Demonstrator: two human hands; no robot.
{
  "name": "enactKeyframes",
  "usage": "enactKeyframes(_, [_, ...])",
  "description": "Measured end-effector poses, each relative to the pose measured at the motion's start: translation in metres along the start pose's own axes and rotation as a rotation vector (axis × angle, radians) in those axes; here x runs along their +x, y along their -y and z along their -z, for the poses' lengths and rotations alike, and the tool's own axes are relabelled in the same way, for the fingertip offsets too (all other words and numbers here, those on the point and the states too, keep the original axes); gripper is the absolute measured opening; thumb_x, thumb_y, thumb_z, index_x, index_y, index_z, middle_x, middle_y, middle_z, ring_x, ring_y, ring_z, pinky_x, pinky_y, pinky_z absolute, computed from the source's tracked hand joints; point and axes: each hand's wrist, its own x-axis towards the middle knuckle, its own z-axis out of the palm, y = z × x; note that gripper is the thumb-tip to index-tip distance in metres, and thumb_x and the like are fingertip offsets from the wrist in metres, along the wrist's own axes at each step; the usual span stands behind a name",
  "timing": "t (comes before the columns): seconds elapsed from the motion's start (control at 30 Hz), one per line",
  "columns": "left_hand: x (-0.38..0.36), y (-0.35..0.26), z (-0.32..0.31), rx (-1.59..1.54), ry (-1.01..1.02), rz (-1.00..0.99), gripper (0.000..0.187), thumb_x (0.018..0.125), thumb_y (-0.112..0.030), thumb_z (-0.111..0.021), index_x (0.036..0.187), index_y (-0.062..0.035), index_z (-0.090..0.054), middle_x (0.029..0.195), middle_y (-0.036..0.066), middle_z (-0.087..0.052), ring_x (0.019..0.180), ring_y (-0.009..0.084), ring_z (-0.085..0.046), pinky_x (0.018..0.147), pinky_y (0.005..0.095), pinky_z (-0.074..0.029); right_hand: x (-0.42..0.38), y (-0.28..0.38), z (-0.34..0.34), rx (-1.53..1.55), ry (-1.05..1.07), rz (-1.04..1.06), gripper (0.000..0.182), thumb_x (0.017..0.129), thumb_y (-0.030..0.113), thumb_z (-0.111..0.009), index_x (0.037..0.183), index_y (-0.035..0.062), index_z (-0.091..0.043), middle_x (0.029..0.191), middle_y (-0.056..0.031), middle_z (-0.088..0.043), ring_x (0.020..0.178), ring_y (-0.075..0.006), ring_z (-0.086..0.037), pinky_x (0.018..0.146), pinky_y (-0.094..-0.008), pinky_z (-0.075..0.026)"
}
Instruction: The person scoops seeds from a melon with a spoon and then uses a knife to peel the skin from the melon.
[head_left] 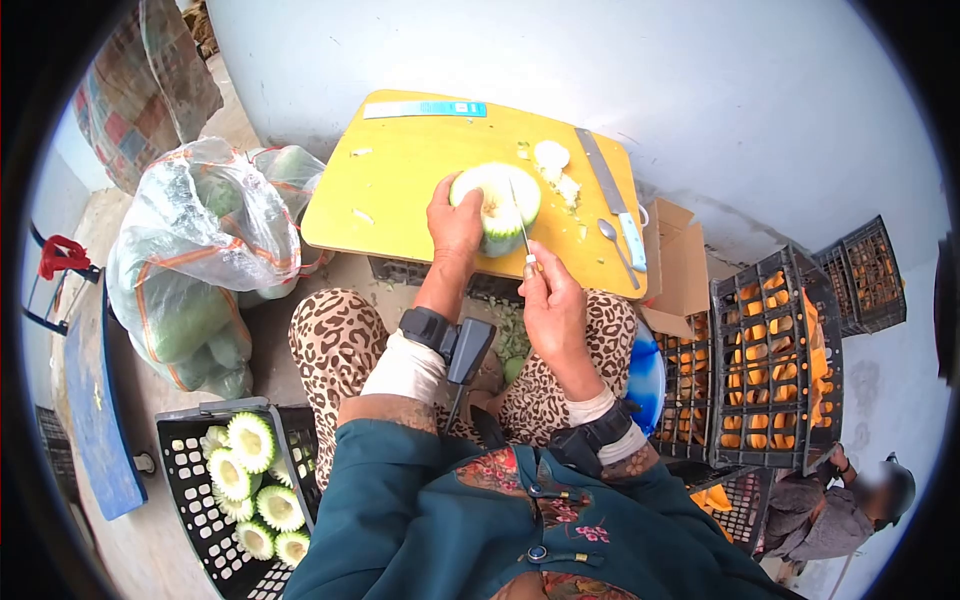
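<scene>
A thick round piece of pale-fleshed, green-skinned melon, like winter melon (473, 180), sits near the front edge of the yellow table (400, 190). My left hand (455, 228) grips its left side, thumb over the cut top. In my right hand (552, 300) is a small knife (523, 222), its thin blade lying against the melon's cut face. White pulp scraps (551, 157) lie just behind the melon. To the right are a large knife (604, 180) with a pale blue handle and a metal spoon (618, 248). A flat blue-and-white strip (425, 109) lies at the back.
Whole green melons fill a clear plastic bag (185, 260) at left. A black crate (215, 540) holds several cut melon rings (250, 443). Right of me are a cardboard box (677, 265), a blue basin (646, 385), crates of orange pieces (765, 360) and another person (825, 515).
</scene>
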Motion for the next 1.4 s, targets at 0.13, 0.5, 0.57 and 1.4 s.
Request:
enactKeyframes(0.13, [-0.001, -0.006, -0.004, -0.037, -0.019, 0.069, 0.04, 0.077, -0.008, -0.062, 0.116, 0.0016, -0.059, 0.104, 0.014, -0.065, 0.092, 0.0209, -0.062, 0.084, 0.0319, -0.049, -0.012, 0.008, 0.01, -0.019, 0.026, -0.037, 0.029, 0.092, 0.009, -0.055, 0.119, -0.0013, -0.058, 0.087, -0.022, -0.066, 0.074, -0.028, -0.066, 0.069, -0.0334, -0.05])
enactKeyframes(0.5, [0.005, -0.001, -0.003, 0.015, -0.031, 0.068, 0.04, 0.077, -0.008, -0.062, 0.115, 0.0, -0.06, 0.104, 0.014, -0.065, 0.092, 0.0213, -0.062, 0.083, 0.0329, -0.049, -0.049, 0.008, 0.032, -0.018, 0.107, -0.145, 0.032, 0.093, 0.01, -0.053, 0.123, 0.0018, -0.056, 0.078, -0.0195, -0.063, 0.067, -0.0225, -0.063, 0.063, -0.033, -0.048])
enactKeyframes(0.57, [0.005, -0.005, -0.003, 0.014, -0.018, 0.089, 0.04, 0.077, -0.008, -0.062, 0.116, -0.0001, -0.059, 0.104, 0.014, -0.065, 0.092, 0.0212, -0.062, 0.083, 0.0326, -0.049, -0.061, 0.004, 0.04, -0.001, 0.126, -0.155, 0.032, 0.093, 0.009, -0.052, 0.124, 0.0023, -0.056, 0.073, -0.0151, -0.061, 0.064, -0.0178, -0.062, 0.061, -0.0314, -0.048])
enactKeyframes(1.4, [0.005, -0.021, 0.006, -0.109, 0.096, 0.189, 0.042, 0.079, -0.006, -0.061, 0.12, 0.0005, -0.057, 0.104, 0.013, -0.064, 0.09, 0.0199, -0.062, 0.078, 0.0315, -0.051, -0.007, -0.01, 0.013, 0.361, 0.133, -0.101, 0.032, 0.099, 0.015, -0.046, 0.127, -0.0001, -0.05, 0.073, -0.0018, -0.059, 0.055, -0.0039, -0.047, 0.05, -0.0205, -0.041])
